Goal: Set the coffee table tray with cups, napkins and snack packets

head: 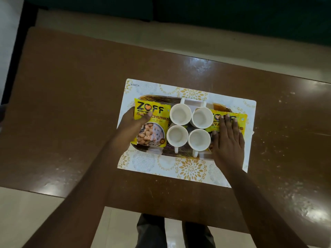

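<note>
- Pinching the left packet (152, 133) by its outer long edge, the left grip (133, 120) has its thumb on the printed face and its fingers tucked beneath.
- The right grip (228, 140) lies flat with straight fingers on the right packet (241, 122), pressing it and grasping nothing.
- The left packet's long axis runs from far to near along the tray's (161, 99) left end. It lies inboard of its grip, toward the cups (178, 114), so any nudge goes rightward.
- The right packet sits a little askew at the tray's right end. Its outer edge seems to ride over the rim onto the placemat (191, 169).
- The coming move likely turns on that skew: the right grip is already on the packet and can slide it inward and square.
- Cups: four, white, upright and empty, in a two-by-two block mid-tray. The far pair's handles point far and the near pair's point near.
- Snack packets: two, yellow, one at each end of the tray and touching or just beside the cups.
- Napkins: a white strip (194, 101) shows under the cups at the far rim. I cannot tell whether it is napkins or how many.
- Tray: one, on one placemat, toward the right half of the bench (71, 104).
</note>
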